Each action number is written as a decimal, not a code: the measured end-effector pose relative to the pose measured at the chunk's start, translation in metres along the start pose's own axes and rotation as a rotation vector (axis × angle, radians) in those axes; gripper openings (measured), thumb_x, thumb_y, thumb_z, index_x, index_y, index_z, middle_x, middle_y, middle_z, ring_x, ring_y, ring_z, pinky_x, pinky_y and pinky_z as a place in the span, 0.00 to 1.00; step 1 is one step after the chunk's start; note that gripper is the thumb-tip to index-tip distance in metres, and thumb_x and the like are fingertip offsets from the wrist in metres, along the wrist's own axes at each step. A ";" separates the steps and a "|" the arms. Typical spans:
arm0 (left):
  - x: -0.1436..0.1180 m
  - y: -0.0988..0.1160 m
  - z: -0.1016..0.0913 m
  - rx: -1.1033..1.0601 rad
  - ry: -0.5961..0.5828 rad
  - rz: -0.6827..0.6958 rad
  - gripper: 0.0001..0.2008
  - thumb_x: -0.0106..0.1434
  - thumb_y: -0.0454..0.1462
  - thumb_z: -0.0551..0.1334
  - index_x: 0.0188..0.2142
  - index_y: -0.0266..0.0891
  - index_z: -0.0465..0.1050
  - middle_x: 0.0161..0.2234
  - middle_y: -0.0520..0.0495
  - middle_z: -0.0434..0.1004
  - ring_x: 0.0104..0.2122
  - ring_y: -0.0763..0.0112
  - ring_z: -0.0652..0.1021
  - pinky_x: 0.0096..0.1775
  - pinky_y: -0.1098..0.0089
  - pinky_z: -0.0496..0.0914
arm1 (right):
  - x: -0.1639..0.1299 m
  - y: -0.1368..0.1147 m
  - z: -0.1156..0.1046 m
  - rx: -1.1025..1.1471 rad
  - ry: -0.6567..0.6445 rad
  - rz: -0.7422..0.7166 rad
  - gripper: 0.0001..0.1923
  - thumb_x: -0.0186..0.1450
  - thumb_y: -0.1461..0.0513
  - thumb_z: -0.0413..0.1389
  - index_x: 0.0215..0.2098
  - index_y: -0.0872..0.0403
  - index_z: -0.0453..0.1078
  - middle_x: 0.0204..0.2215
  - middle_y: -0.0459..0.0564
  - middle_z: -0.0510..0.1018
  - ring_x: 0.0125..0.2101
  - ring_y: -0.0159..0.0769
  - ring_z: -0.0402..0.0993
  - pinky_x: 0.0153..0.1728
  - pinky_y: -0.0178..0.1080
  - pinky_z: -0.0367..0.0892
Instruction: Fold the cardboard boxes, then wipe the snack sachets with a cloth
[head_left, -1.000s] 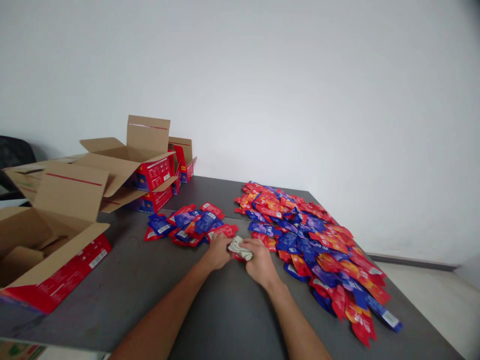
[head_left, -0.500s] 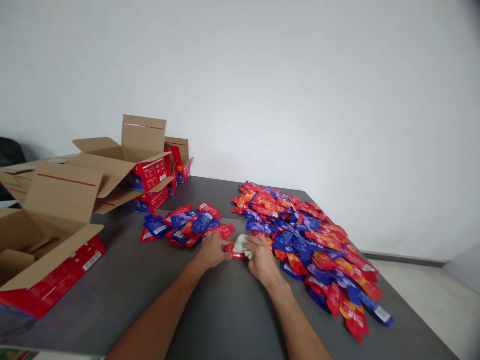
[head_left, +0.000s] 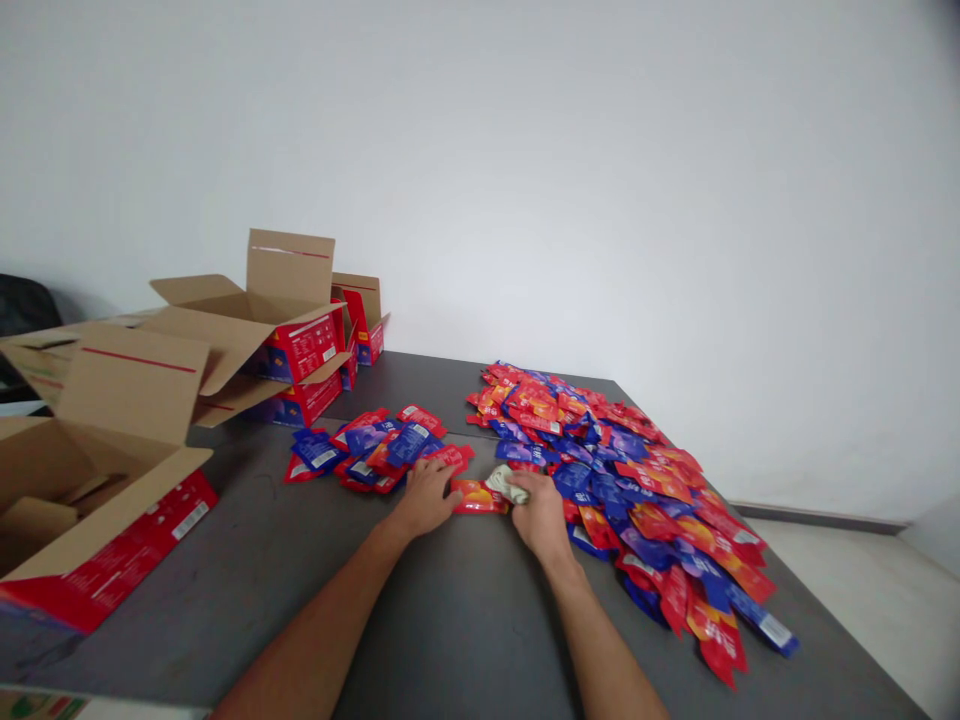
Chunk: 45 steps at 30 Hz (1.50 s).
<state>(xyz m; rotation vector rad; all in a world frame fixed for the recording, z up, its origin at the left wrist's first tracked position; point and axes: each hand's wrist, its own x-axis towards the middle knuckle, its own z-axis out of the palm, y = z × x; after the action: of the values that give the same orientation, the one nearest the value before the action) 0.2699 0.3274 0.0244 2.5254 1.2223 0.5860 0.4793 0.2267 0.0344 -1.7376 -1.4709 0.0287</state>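
Observation:
A red packet (head_left: pixel 478 497) with an orange print lies flat on the dark table in front of me. My left hand (head_left: pixel 426 497) rests at its left end, thumb at the packet's edge and fingers apart and stretched forward. In my right hand (head_left: pixel 541 515) a crumpled pale cloth (head_left: pixel 507 484) is gripped and pressed on the packet's right part. Beyond the left hand lies a small pile of red and blue packets (head_left: pixel 386 450). A much bigger heap of similar packets (head_left: pixel 600 480) spreads to the right of my right hand.
On the left stands an open red carton (head_left: pixel 142 540) with its flaps up. More open cartons (head_left: pixel 300 345) are stacked behind it, near the white wall (head_left: pixel 525 200). The grey table (head_left: pixel 450 620) ends at a right edge with floor beyond.
My right hand has slid the cloth rightward along the packet, baring more of its orange print. My left hand's thumb and fingers have opened slightly from the packet's left end.

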 end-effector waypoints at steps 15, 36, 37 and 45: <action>0.000 0.018 -0.006 -0.212 -0.003 0.175 0.14 0.47 0.37 0.69 0.33 0.42 0.69 0.41 0.45 0.73 0.45 0.57 0.71 0.49 0.60 0.65 | 0.006 -0.003 0.000 0.149 0.183 0.071 0.21 0.58 0.65 0.54 0.50 0.54 0.72 0.49 0.55 0.77 0.49 0.44 0.73 0.52 0.48 0.67; -0.007 0.024 -0.006 0.111 0.047 0.027 0.31 0.48 0.53 0.66 0.49 0.43 0.71 0.61 0.39 0.61 0.63 0.45 0.56 0.61 0.51 0.49 | -0.005 -0.003 0.005 -0.153 -0.052 -0.094 0.30 0.44 0.77 0.49 0.41 0.53 0.78 0.44 0.53 0.79 0.46 0.45 0.70 0.50 0.43 0.66; -0.006 0.025 -0.003 0.123 0.039 0.005 0.34 0.47 0.54 0.67 0.52 0.42 0.69 0.63 0.38 0.58 0.64 0.42 0.52 0.61 0.50 0.46 | -0.004 -0.004 0.006 -0.138 -0.042 -0.090 0.30 0.44 0.77 0.49 0.41 0.53 0.78 0.44 0.52 0.79 0.46 0.44 0.70 0.50 0.43 0.66; 0.001 0.025 -0.006 0.152 0.048 -0.148 0.24 0.63 0.37 0.54 0.59 0.44 0.63 0.52 0.38 0.70 0.54 0.51 0.66 0.52 0.52 0.59 | -0.003 -0.010 0.005 -0.052 0.007 -0.090 0.31 0.44 0.76 0.47 0.42 0.54 0.77 0.44 0.52 0.79 0.45 0.42 0.72 0.51 0.44 0.66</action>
<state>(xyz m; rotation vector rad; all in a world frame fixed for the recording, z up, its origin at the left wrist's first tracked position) 0.2846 0.3135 0.0397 2.5254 1.5094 0.5398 0.4678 0.2268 0.0360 -1.7093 -1.5560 -0.0638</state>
